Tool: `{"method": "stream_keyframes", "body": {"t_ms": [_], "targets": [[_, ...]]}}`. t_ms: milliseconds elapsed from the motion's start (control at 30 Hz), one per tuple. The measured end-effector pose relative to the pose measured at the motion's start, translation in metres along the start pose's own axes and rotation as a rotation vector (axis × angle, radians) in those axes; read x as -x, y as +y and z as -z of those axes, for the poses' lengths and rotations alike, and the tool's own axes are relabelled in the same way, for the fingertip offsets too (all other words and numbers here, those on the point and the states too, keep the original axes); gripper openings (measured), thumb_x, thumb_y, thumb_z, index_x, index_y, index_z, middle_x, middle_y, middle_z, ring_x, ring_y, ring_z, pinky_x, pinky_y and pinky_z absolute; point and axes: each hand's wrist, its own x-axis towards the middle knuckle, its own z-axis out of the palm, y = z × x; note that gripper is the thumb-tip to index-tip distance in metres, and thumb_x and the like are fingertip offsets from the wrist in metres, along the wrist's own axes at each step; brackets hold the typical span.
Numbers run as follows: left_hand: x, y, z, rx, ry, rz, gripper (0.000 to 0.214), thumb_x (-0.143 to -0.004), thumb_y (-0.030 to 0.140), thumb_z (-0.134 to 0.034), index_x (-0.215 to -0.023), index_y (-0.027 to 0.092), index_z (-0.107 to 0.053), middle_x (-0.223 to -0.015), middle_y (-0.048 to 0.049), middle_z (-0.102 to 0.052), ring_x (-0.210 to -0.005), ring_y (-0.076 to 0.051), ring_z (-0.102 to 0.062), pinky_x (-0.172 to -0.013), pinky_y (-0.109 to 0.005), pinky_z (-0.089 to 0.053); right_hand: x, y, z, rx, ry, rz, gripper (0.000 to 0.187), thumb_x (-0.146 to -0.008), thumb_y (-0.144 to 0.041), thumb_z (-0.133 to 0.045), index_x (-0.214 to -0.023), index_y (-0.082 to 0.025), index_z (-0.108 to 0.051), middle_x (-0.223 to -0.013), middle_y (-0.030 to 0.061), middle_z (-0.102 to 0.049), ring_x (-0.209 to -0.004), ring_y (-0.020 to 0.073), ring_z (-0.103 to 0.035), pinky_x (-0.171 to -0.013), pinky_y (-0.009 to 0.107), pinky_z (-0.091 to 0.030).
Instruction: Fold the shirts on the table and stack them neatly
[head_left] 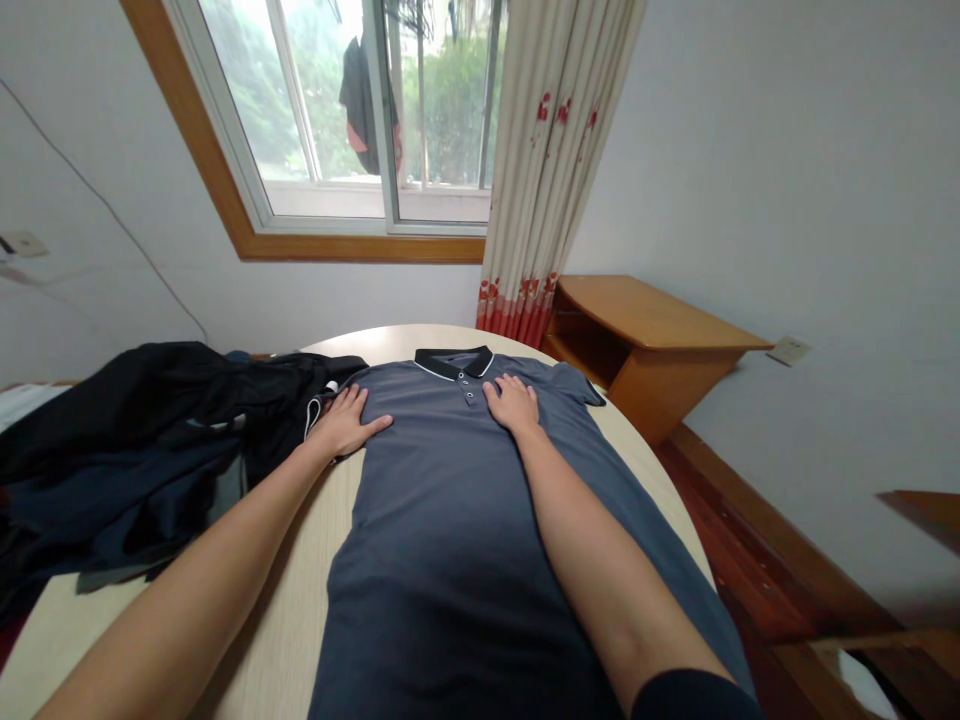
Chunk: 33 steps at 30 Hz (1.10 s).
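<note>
A dark grey polo shirt (442, 500) lies spread face up on a pale wooden table (300, 560). Its black collar, edged in white, points toward the window, with a short row of buttons below. My left hand (343, 425) rests flat with fingers spread near the shirt's left shoulder and sleeve. Just right of the button placket, my right hand (514, 403) presses flat on the chest, fingers stretched out. Neither hand grips anything. The shirt's lower end runs out of view at the bottom, partly under my right forearm.
A heap of dark clothes (150, 460) covers the table's left side, close to my left hand. Beyond the table are a window (360, 225) and a patterned curtain (547, 180). A wooden desk (660, 315) stands at the right behind the table's edge.
</note>
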Motion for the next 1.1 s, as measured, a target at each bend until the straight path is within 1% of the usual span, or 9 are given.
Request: {"method": "stream_keyframes", "body": {"t_ms": [267,400,533,667,767,867,933,1000,1100], "targets": [[-0.001,0.000,0.008,0.004,-0.046,-0.013,0.106,-0.086,0.079,-0.036,-0.160,0.006,-0.019,-0.167,-0.0195,-0.006,-0.156,-0.034,-0.004,-0.123,-0.053,-0.013,0.015,-0.006,0.002,0.020,0.027,-0.019,0.059,-0.103,-0.051,-0.029,-0.144,-0.017,-0.055,-0.159,0.0096,-0.041,-0.149,0.0256,-0.030,-0.122,0.048,-0.017],[0.017,0.021,0.027,0.032,-0.056,-0.044,0.083,-0.096,0.064,-0.029,-0.159,0.010,-0.027,-0.167,-0.0168,-0.015,-0.155,-0.035,-0.013,-0.122,-0.056,-0.017,0.013,-0.006,0.002,0.005,0.036,-0.014,0.056,-0.103,-0.050,-0.032,-0.142,-0.019,-0.057,-0.157,0.0083,-0.044,-0.148,0.0249,-0.033,-0.122,0.048,-0.019],[0.077,0.066,0.032,0.202,0.049,-0.363,0.065,-0.103,0.053,-0.020,-0.155,0.018,-0.038,-0.164,-0.0110,-0.029,-0.154,-0.025,-0.021,-0.124,-0.052,-0.015,0.009,-0.007,0.002,0.002,0.033,0.002,0.055,-0.102,-0.050,-0.033,-0.140,-0.020,-0.059,-0.156,0.0086,-0.045,-0.147,0.0246,-0.034,-0.121,0.048,-0.020],[0.141,0.091,0.024,0.293,-0.105,-0.785,0.066,-0.096,0.063,-0.048,-0.150,0.025,-0.046,-0.162,-0.0102,-0.036,-0.152,-0.027,-0.027,-0.124,-0.054,-0.013,0.008,-0.006,0.002,0.007,0.032,0.007,0.055,-0.103,-0.049,-0.032,-0.140,-0.019,-0.058,-0.156,0.0090,-0.045,-0.147,0.0250,-0.034,-0.121,0.048,-0.020],[0.165,0.088,0.026,0.348,-0.169,-0.891,0.074,-0.081,0.068,-0.068,-0.140,0.025,-0.056,-0.156,-0.0138,-0.046,-0.146,-0.032,-0.038,-0.120,-0.056,-0.023,0.009,-0.007,0.002,0.004,0.043,0.002,0.054,-0.103,-0.049,-0.032,-0.140,-0.019,-0.059,-0.156,0.0083,-0.046,-0.147,0.0253,-0.035,-0.121,0.048,-0.020],[0.180,0.081,0.034,0.411,-0.159,-0.905,0.046,-0.076,0.063,-0.076,-0.097,0.024,-0.074,-0.115,-0.0096,-0.073,-0.113,-0.027,-0.063,-0.100,-0.040,-0.045,0.009,-0.006,0.002,-0.002,0.049,-0.003,0.054,-0.103,-0.049,-0.033,-0.138,-0.019,-0.060,-0.156,0.0079,-0.047,-0.146,0.0248,-0.035,-0.121,0.048,-0.020],[0.191,0.079,0.037,0.431,-0.256,-0.955,0.034,-0.074,0.054,-0.081,-0.071,0.023,-0.069,-0.079,-0.0015,-0.072,-0.079,-0.018,-0.066,-0.073,-0.029,-0.048,0.009,-0.006,0.002,-0.005,0.047,-0.006,0.054,-0.103,-0.050,-0.033,-0.138,-0.020,-0.060,-0.155,0.0077,-0.047,-0.146,0.0244,-0.036,-0.121,0.047,-0.020],[0.203,0.079,0.037,0.415,-0.387,-1.026,0.024,-0.072,0.039,-0.085,-0.066,0.023,-0.067,-0.064,0.0030,-0.065,-0.060,-0.014,-0.060,-0.055,-0.026,-0.041,0.008,-0.005,0.002,-0.002,0.050,-0.006,0.054,-0.103,-0.050,-0.033,-0.137,-0.020,-0.061,-0.155,0.0075,-0.047,-0.146,0.0243,-0.036,-0.121,0.047,-0.020],[0.218,0.084,0.036,0.342,-0.443,-1.100,0.015,-0.069,0.018,-0.082,-0.075,0.025,-0.070,-0.067,0.0039,-0.067,-0.060,-0.014,-0.062,-0.050,-0.026,-0.039,0.008,-0.005,0.001,0.011,0.052,-0.006,0.054,-0.103,-0.051,-0.033,-0.137,-0.020,-0.061,-0.155,0.0076,-0.047,-0.146,0.0244,-0.036,-0.121,0.047,-0.020]]}}
